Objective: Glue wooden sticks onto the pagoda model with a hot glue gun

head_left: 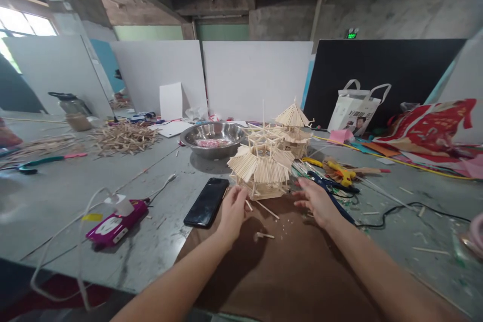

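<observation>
A small pavilion model [264, 166] built of pale wooden sticks stands at the back edge of a brown board [287, 261]. My left hand [234, 206] is at its left front corner, fingers pressed together; the model's base is partly hidden there. A short stick [249, 205] shows just beside these fingers. On the right, my right hand [313, 201] is apart from the model, its fingers spread and holding nothing. Loose stick pieces [267, 210] and small white crumbs lie on the board between my hands. Behind stands a second stick tower [293, 118] with a pointed roof.
A black phone [207, 202] lies left of my left hand. Beyond it are a steel bowl [213, 148], a stick pile [123, 137] and a purple power strip [117, 224] with cables. Yellow-handled [341, 173] and dark blue tools crowd the right. A white bag [350, 110] stands behind.
</observation>
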`<state>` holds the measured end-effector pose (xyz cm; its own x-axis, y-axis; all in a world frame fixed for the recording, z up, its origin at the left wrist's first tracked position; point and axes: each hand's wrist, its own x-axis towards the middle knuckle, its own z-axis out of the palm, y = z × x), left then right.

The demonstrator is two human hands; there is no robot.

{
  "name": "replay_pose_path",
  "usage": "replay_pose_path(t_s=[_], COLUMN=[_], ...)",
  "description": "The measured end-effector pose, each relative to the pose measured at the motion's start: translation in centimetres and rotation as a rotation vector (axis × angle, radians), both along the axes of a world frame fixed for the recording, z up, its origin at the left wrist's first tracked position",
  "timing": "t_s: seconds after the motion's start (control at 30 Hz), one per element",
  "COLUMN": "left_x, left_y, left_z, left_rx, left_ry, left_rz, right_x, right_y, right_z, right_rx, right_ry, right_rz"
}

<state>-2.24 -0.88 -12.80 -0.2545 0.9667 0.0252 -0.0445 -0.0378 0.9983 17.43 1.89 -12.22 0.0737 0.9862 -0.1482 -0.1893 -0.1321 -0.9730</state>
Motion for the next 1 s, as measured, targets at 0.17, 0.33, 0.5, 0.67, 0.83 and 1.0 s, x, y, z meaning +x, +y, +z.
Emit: replay_pose_path(t_s=[0.17, 0.33, 0.5, 0.67, 0.83, 1.0], left_x=[-0.4, -0.3, -0.3, -0.7, -0.4, -0.3], left_y=[2.8, 5.2, 5.9, 5.4, 4.9, 5.0], left_z=[0.4, 1.0, 0.4, -0.8, -1.7, -2.2], left_rx=[-0.208, -0.273, -0.312, -0.253, -0.135, -0.035], left_ry=[-0.287, -0.373, -0.423, -0.451, -0.439, -0.396], left_rz=[0.035, 0.026, -0.016, -0.080, -0.202, -0.327], right_x=[-1.3, -2.1, -2.2, -1.8, -0.3, 1.2], right_y=[2.7, 4.9, 5.7, 4.7, 3.0, 1.7], right_z=[1.2, 1.2, 0.9, 0.3, -0.7, -1.8], right_rx=[-0.220, -0.285, -0.281, -0.230, -0.113, -0.015], right_ry=[0.197, 0.193, 0.220, 0.316, 0.426, 0.474], right_rz=[0.016, 0.012, -0.005, -0.009, -0.050, -0.007])
